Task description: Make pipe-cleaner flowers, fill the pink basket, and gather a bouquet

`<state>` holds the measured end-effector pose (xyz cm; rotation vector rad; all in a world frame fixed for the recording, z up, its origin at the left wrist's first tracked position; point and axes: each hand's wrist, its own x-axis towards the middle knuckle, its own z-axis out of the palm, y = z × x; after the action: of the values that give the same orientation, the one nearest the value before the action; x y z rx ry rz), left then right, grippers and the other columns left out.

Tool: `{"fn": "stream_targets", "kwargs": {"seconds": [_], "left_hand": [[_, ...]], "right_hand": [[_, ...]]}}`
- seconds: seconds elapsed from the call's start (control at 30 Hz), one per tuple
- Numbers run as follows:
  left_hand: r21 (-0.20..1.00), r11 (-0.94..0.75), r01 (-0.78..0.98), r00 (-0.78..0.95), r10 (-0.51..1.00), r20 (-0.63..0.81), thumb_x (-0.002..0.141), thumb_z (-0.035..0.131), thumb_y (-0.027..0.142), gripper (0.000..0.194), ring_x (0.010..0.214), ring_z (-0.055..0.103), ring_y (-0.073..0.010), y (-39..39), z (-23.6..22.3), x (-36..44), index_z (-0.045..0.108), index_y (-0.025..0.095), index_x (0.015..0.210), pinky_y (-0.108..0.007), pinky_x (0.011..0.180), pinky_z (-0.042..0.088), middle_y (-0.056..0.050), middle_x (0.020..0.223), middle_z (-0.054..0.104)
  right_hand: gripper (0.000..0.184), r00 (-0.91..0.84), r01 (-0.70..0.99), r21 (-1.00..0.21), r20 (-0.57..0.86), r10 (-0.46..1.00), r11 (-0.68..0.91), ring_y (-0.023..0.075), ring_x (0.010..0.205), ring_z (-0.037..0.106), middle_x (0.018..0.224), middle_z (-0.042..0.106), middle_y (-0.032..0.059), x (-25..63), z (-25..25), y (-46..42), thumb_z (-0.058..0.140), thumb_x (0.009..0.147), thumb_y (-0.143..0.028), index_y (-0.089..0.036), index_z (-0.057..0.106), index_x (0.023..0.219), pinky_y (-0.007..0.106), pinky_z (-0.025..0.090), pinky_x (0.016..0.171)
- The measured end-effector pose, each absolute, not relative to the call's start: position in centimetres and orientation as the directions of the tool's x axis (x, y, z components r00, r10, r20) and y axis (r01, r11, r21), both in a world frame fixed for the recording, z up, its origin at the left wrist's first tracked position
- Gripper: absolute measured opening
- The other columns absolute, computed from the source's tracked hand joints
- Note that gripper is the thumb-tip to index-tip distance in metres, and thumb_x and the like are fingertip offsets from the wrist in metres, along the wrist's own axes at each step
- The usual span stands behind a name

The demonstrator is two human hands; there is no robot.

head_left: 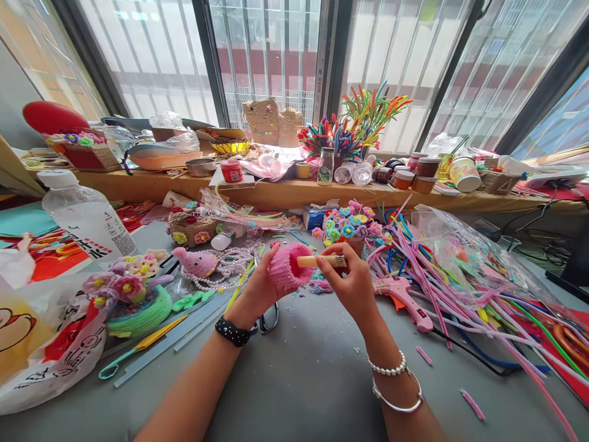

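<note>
Over the bench [313, 380], between near and far edges, I'm seeing the left hand [257, 287] holding a pink ribbed cup [280, 268], the right hand [353, 283] pinching a cream stick [307, 261] at its mouth. Judgement: cup wall is looking formed; what's remaining isn't showing.

The bottle [87, 215] near the surface's [294, 380] far left corner reads "水"; print on the plastic bag [59, 374] and window frame [322, 73] is illegible.

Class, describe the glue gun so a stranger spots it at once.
On the grey table, look to the right of the right hand. The pink glue gun lies beside the fuzzy stems, a rigid tool with a black cord.
</note>
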<state>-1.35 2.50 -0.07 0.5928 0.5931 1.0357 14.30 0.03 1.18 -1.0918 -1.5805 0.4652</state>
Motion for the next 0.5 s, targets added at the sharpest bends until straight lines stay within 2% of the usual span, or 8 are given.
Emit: {"fn": "stream_targets", "kwargs": {"seconds": [0.13, 0.23, 0.4, 0.5], "left_hand": [[0.692, 0.384, -0.612, 0.331, 0.918, -0.217, 0.069, 0.054, 0.041, 0.03, 0.064, 0.059, -0.0186, 2.9, -0.3, -1.2, 0.062, 0.013, 0.077, -0.029, 0.058, 0.046, -0.007, 0.074, 0.064], [0.729, 0.378, -0.571, 0.301, 0.922, -0.244, 0.069, 0.052, 0.043, 0.033, 0.059, 0.058, -0.0183, 2.9, -0.3, -1.1, 0.062, 0.011, 0.067, -0.027, 0.054, 0.045, -0.008, 0.066, 0.064], [0.772, 0.332, -0.542, 0.278, 0.938, -0.208, 0.071, 0.046, 0.043, 0.036, 0.044, 0.052, -0.0151, 2.7, -0.3, -0.8, 0.06, 0.012, 0.059, -0.025, 0.042, 0.039, -0.005, 0.05, 0.059], [0.776, 0.311, -0.549, 0.243, 0.947, -0.208, 0.072, 0.044, 0.042, 0.037, 0.037, 0.046, -0.0121, 2.5, -0.2, -0.6, 0.058, 0.013, 0.054, -0.023, 0.037, 0.034, -0.003, 0.043, 0.054]], "right_hand": [[0.018, -0.025, 0.456, -0.734, 0.556, 0.831, 0.504, 0.0074, 0.046, 0.043, 0.058, 0.051, -0.0039, 13.8, 0.9, -0.2, 0.047, 0.076, -0.036, -0.019, 0.05, 0.078, 0.018, 0.035, 0.045], [0.018, -0.069, 0.52, -0.666, 0.591, 0.803, 0.535, 0.0091, 0.052, 0.047, 0.064, 0.055, -0.0013, 13.2, 0.7, -0.3, 0.045, 0.078, -0.035, -0.018, 0.05, 0.079, 0.019, 0.037, 0.049], [0.015, -0.175, 0.623, -0.511, 0.647, 0.742, 0.593, 0.0127, 0.063, 0.051, 0.069, 0.058, 0.0018, 12.4, 0.5, -0.5, 0.045, 0.079, -0.032, -0.018, 0.051, 0.077, 0.022, 0.038, 0.057], [0.014, -0.235, 0.624, -0.471, 0.648, 0.725, 0.623, 0.0126, 0.064, 0.052, 0.069, 0.058, 0.0016, 12.3, 0.5, -0.5, 0.044, 0.08, -0.03, -0.018, 0.05, 0.077, 0.022, 0.037, 0.058]]}}
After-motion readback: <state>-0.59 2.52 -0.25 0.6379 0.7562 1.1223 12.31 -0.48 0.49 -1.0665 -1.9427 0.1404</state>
